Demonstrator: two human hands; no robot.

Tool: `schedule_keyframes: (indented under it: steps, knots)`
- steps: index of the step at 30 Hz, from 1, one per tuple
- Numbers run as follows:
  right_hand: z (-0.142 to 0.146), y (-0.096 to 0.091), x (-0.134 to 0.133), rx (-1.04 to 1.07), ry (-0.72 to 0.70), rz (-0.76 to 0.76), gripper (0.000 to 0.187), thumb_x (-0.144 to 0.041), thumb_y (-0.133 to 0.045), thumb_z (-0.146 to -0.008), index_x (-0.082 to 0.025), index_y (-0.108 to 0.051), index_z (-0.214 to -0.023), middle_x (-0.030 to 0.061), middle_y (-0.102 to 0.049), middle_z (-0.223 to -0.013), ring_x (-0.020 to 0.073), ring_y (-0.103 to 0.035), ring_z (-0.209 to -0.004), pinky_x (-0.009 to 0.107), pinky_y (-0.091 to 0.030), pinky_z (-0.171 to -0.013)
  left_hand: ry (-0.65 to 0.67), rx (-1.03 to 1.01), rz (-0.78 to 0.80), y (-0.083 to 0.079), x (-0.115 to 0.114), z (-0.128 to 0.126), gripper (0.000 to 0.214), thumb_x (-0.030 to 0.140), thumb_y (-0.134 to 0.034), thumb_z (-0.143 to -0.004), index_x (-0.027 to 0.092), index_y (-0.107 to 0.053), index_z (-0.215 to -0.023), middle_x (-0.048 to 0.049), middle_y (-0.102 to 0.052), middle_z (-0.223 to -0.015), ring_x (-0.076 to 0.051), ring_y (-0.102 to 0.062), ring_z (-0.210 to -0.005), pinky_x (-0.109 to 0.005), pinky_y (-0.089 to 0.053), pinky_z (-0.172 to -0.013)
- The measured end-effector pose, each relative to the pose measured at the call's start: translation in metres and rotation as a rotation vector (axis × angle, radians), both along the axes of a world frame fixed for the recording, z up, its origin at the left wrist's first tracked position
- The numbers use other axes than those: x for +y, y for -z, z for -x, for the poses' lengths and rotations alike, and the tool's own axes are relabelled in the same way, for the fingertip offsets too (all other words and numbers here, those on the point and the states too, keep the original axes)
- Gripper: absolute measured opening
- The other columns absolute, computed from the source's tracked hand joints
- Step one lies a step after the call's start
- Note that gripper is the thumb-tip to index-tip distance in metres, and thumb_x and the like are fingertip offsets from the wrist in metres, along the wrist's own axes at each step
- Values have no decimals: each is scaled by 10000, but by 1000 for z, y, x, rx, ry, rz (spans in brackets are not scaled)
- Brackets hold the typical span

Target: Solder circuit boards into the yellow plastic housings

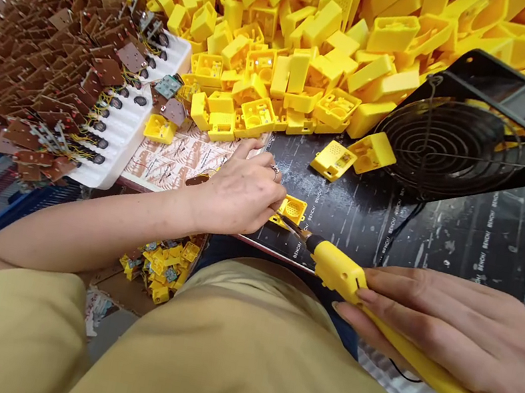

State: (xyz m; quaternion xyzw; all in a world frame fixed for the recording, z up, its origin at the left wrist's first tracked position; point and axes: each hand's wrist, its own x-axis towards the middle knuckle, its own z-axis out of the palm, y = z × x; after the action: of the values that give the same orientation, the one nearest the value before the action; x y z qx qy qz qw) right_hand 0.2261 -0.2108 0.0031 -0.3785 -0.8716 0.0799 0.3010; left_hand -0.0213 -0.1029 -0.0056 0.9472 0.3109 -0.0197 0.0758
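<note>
Right hand (pixel 462 333) grasping a yellow tool (pixel 338 267), its metal tip (pixel 295 228) at a small yellow box (pixel 296 210), near edge of dark table (pixel 462 242), left hand (pixel 246 187) curled beside, its grasp I cannot tell

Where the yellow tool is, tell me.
In the head view, right of centre, the yellow tool is in the right hand, pointing toward the left hand.

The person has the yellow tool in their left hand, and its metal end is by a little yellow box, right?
Not quite: it's the other hand. The head view shows the yellow tool in the right hand, not the left hand. Its metal end is by a little yellow box, just as you said.
</note>
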Motion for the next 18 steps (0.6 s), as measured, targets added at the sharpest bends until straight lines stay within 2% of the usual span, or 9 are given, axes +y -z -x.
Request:
schedule_keyframes:
  steps: [2,5,7,10,13,15,18]
  knots:
    - [-10,-1,2,-26,-88,4,168,-177,-724,-845,-193,-611,-969,26,-710,-830,123,-687,-769,248,-586,-682,7,11,-9,-1,0,-2,211,213,-521,-835,178,-697,-723,-53,-682,-743,-242,-560,-920,-549,-327,-1023]
    - [-29,4,4,24,-98,-68,235,-233,-787,-791,-220,-640,-974,7,-698,-823,112,-671,-726,232,-583,-674,8,29,-17,-2,1,-4,221,211,-515,-843,178,-701,-727,-55,-675,-732,-243,-552,-913,-541,-340,-1013]
    - [-36,8,2,22,-112,-57,267,-226,-805,-765,-228,-644,-978,7,-699,-840,108,-666,-708,217,-574,-642,3,47,-18,-2,2,-4,224,207,-513,-844,182,-706,-734,-54,-670,-728,-241,-546,-907,-527,-352,-1003]
    - [-35,12,-2,75,-10,-26,314,-125,-812,-721,-202,-629,-965,18,-693,-820,124,-666,-704,232,-569,-641,8,58,-28,-2,2,-4,217,206,-520,-837,191,-709,-731,-47,-661,-716,-230,-539,-888,-503,-364,-994]
    - [-29,10,-4,52,12,15,308,-145,-795,-749,-223,-618,-989,11,-696,-841,120,-663,-708,227,-561,-631,22,49,-42,-1,2,-5,209,204,-528,-830,196,-705,-720,-43,-658,-716,-224,-536,-878,-487,-374,-986]
    - [-25,10,-4,80,34,16,254,-160,-785,-766,-221,-610,-941,1,-688,-814,111,-658,-692,218,-563,-641,18,59,-40,-1,1,-6,205,201,-530,-830,191,-698,-713,-50,-659,-720,-233,-545,-895,-492,-379,-989]
    - [-24,14,-4,156,47,18,229,-156,-772,-780,-211,-621,-944,0,-686,-791,104,-660,-681,195,-563,-629,-14,16,-4,-4,1,-2,159,236,-559,-835,177,-705,-819,-71,-693,-845,-260,-571,-980,-514,-371,-1027]
